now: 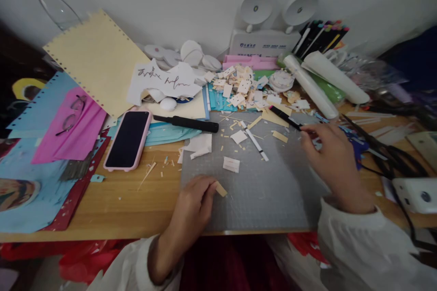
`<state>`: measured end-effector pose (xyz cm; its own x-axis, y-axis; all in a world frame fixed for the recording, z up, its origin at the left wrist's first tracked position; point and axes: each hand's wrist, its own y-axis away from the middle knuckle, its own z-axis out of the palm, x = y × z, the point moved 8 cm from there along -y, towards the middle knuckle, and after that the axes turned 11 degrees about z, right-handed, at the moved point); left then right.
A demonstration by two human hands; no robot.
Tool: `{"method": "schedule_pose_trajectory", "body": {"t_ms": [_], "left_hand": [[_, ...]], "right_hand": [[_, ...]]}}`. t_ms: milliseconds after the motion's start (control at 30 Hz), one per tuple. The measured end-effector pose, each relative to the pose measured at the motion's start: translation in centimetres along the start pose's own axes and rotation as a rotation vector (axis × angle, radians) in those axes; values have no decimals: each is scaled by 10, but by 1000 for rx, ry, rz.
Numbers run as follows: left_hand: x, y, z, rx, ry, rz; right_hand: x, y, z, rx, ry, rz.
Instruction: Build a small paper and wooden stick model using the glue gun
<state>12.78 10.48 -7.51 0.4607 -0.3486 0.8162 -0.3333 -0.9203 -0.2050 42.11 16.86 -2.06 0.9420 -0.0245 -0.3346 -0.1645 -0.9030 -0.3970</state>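
Observation:
My left hand (195,204) pinches a small tan paper piece (221,189) above the lower left of the grey cutting mat (273,204). At the right side of the mat, my right hand (326,152) has its fingers closed at the end of a black marker (285,118) with a pink tip. Between the hands lie a small white folded piece (231,164), a white pen (254,141), a white paper square (238,137) and a tan strip (280,136). Tiny paper scraps are scattered around them.
A phone (128,139) and a black cutter-like tool (191,122) lie left of the mat. Behind it is a heap of cut paper pieces (242,86). White rolls (310,86), black cables (372,145) and a white device (416,194) are at the right.

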Motion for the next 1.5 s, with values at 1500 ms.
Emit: {"method": "schedule_pose_trajectory", "body": {"t_ms": [1500], "left_hand": [[-10, 24, -27, 217, 424, -310]], "right_hand": [[-211, -10, 114, -416, -160, -519]]}}
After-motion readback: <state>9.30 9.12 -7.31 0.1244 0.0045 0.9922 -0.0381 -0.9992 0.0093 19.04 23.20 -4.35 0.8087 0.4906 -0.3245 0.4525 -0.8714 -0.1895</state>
